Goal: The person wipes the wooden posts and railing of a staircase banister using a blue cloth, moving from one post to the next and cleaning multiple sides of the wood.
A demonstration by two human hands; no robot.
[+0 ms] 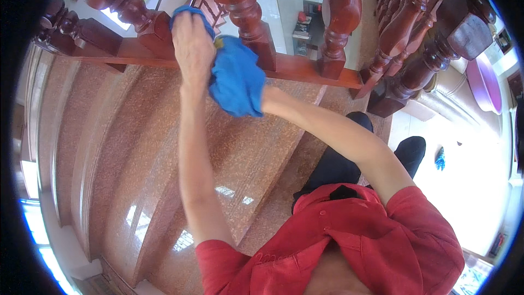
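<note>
My left hand (192, 45) grips a bunched blue cloth (189, 9) by the bottom rail of a wooden stair railing, between two turned balusters. Another blue cloth part (237, 78) covers my right hand (269, 97) up to the wrist, hiding its fingers. I cannot tell whether both blue parts are one cloth. A small yellow patch (219, 44) shows between the hands. The dark red baluster (256, 28) stands just beyond the covered hand, and the bottom rail (299, 66) runs behind it.
Polished reddish stone steps (163, 143) curve away to the left. A thick newel post (409, 73) stands at right. Beyond it are a pale sofa (454, 94), a purple basin (485, 82) and a small blue item (440, 159) on the floor. A lower floor shows through the balusters.
</note>
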